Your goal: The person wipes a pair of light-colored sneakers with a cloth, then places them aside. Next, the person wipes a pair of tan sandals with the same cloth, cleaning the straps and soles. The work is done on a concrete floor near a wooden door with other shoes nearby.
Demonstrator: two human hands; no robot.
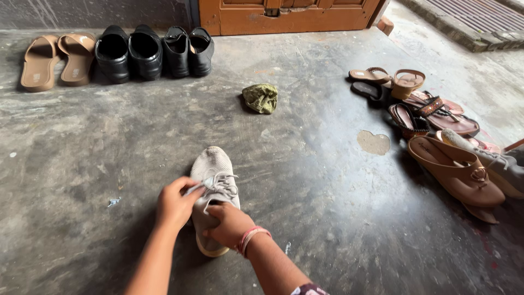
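Head view: a grey knit sneaker (214, 186) lies on the concrete floor (327, 180) just in front of the person, toe pointing away, heel toward the body. Left hand (176, 205) is closed around the laces at the tongue, fingers pinched on a loose lace end. Right hand (229, 224) is curled over the heel and collar of the sneaker, pressing it down; a pink-and-white bangle (248, 239) sits on that wrist. Both hands touch the shoe.

Handling, as a judgement: the sneaker looks light, with a soft mesh upper that will dent under the fingers and a stiffer pale sole. Laces are thin and floppy and will slip if gripped loosely. Firmest holds look like the heel counter and the sole edge; the toe box would collapse if squeezed.

Surface: floor is bare dark concrete, mottled, scuffed, slightly shiny in patches, with a pale heart-shaped spot (374, 142) to the right. Looks hard and fairly flat.

Room: a crumpled green cloth (261, 98) lies beyond the sneaker, well apart. Along the far wall stand tan slides (57, 60) and black shoes (153, 52) in a row. A heap of brown sandals (436, 131) lies to the right. An orange-brown wooden door (289, 13) is at the top, with a stone step (464, 24) at far right.
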